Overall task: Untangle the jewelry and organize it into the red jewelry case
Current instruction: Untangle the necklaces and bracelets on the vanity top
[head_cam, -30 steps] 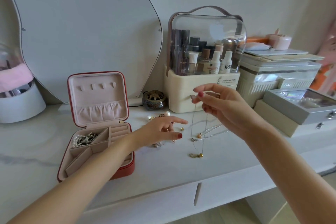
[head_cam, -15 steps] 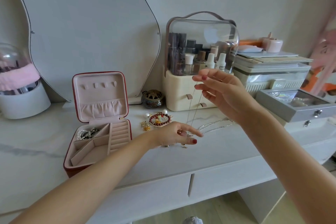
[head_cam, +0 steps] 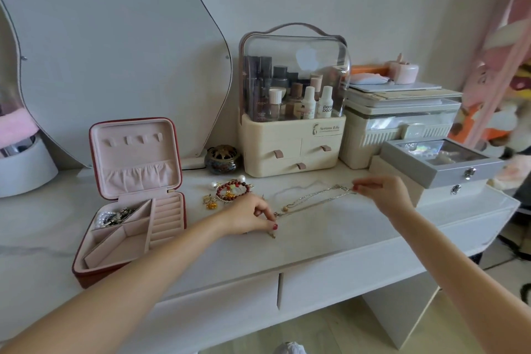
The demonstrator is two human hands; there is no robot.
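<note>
Both bare forearms reach forward over the counter; left hand palm-down near the front edge, thumb and forefinger pinched together; right hand farther back toward the right end, fingertips pinched, knuckles up.

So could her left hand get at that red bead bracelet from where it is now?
Probably yes. The left hand rests on the table just in front of the red bead bracelet, with nothing between them. But its fingertips are pinching the necklace chain, so it would likely need to let go first.
</note>
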